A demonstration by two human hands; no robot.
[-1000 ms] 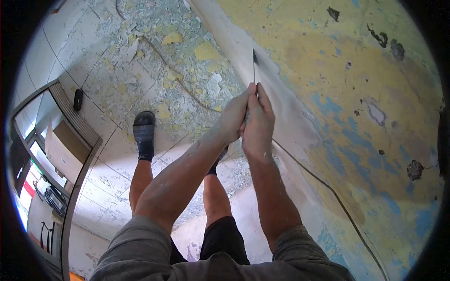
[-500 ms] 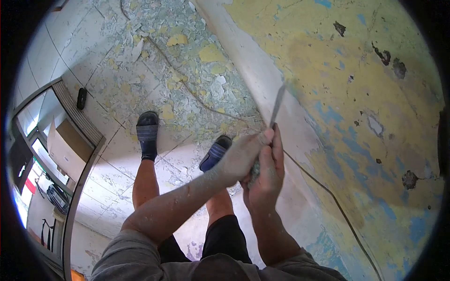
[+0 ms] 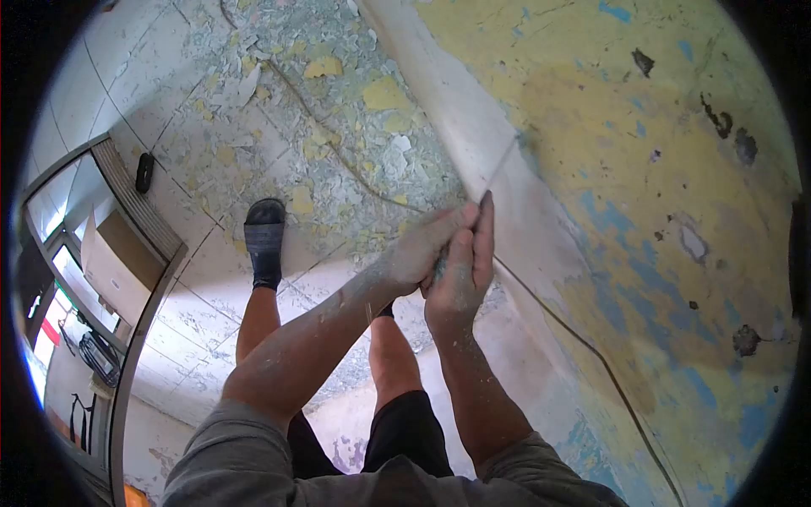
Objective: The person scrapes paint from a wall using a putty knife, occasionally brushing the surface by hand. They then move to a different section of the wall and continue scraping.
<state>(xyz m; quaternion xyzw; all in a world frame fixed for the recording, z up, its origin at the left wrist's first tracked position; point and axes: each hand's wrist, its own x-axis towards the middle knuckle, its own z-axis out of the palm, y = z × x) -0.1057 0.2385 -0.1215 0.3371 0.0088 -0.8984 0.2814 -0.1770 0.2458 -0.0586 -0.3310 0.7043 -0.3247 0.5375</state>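
Observation:
Both my hands are closed together around a scraper with a thin blade (image 3: 503, 165), its tip at the edge of the yellow paint on the wall (image 3: 591, 135). My left hand (image 3: 427, 245) comes in from the left side and grips the handle, which is mostly hidden. Against it, my right hand (image 3: 460, 279) is wrapped round the same tool, fingers pointing up along the blade. Bare whitish plaster (image 3: 473, 110) lies beneath the blade. Dust coats both hands and forearms.
Paint flakes (image 3: 338, 127) cover the tiled floor (image 3: 194, 313). A cable (image 3: 574, 334) runs across floor and wall. A sandalled foot (image 3: 265, 241) stands below. At left are a framed opening (image 3: 127, 380) and a small black object (image 3: 144, 172).
Both hands and the scraper have shifted slightly left and up in view. The wall appears moved a little right and down. The right sandal is now hidden behind my arm and hands.

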